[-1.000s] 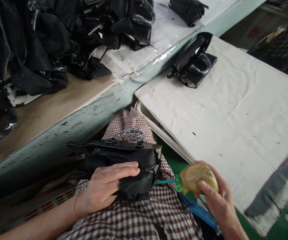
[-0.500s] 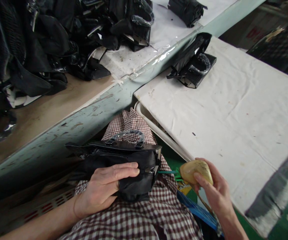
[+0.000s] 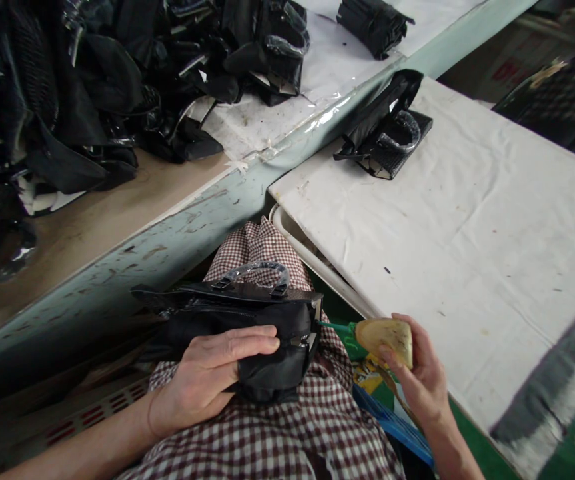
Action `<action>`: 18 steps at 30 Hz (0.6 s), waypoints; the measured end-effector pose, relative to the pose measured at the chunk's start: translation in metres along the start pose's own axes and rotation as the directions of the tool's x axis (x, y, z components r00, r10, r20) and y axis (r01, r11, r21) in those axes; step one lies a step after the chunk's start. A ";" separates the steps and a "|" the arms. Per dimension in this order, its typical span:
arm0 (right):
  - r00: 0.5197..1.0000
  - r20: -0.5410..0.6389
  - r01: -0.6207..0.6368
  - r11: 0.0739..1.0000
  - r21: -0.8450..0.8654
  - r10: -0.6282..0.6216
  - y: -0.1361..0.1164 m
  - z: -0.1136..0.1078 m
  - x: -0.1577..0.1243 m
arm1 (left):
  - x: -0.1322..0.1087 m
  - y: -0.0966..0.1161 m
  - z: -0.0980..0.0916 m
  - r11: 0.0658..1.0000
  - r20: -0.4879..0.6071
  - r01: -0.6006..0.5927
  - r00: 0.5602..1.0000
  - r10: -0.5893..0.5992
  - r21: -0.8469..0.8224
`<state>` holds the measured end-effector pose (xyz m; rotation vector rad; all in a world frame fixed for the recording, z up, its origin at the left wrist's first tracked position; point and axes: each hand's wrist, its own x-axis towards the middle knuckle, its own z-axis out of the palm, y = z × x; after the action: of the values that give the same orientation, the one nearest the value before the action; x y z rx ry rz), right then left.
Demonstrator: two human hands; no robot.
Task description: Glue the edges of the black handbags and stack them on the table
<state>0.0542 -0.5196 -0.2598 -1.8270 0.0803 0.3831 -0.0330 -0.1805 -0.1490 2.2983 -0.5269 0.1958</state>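
Observation:
A black handbag (image 3: pixel 247 337) with a plastic-wrapped handle lies on my lap, over checked red-and-white cloth. My left hand (image 3: pixel 207 380) rests on its side, fingers wrapped over the fabric near the zip. My right hand (image 3: pixel 414 380) is closed on a yellowish rounded lump (image 3: pixel 384 337), held just beyond the bag's right end beside the white table's edge. A green strap or tip (image 3: pixel 340 328) sticks out from the lump toward the bag.
A white cloth-covered table (image 3: pixel 467 220) stretches to the right, with another black handbag (image 3: pixel 387 130) on its far end. A long bench (image 3: pixel 132 220) at the left carries a heap of several black bags (image 3: pixel 92 80). A blue object (image 3: pixel 392 420) lies below my right hand.
My right hand has turned the yellowish lump and lifted it slightly toward the bag. My left hand and the bag have stayed put.

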 end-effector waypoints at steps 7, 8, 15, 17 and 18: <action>0.996 0.064 -0.067 0.997 0.030 0.065 -0.009 -0.003 0.002 | -0.003 -0.001 0.001 0.999 0.003 0.022 1.000 -0.022 -0.023; 0.993 0.063 -0.099 0.993 0.064 0.095 -0.011 -0.003 0.002 | -0.003 -0.001 0.001 0.999 0.006 0.029 1.000 -0.029 -0.025; 0.992 0.033 -0.122 0.981 0.150 0.118 -0.010 0.005 0.005 | -0.007 -0.002 0.002 0.998 0.015 0.047 0.999 -0.047 -0.037; 0.996 0.057 -0.069 0.994 0.087 0.064 -0.002 0.005 0.006 | -0.008 -0.003 0.003 0.998 0.020 0.049 0.999 -0.048 -0.038; 0.997 0.065 -0.035 0.998 0.050 0.031 0.002 0.004 0.006 | -0.008 -0.003 0.003 0.998 0.021 0.050 0.999 -0.049 -0.038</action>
<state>0.0582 -0.5160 -0.2645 -1.7635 0.0754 0.4583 -0.0393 -0.1780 -0.1551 2.2750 -0.4793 0.1370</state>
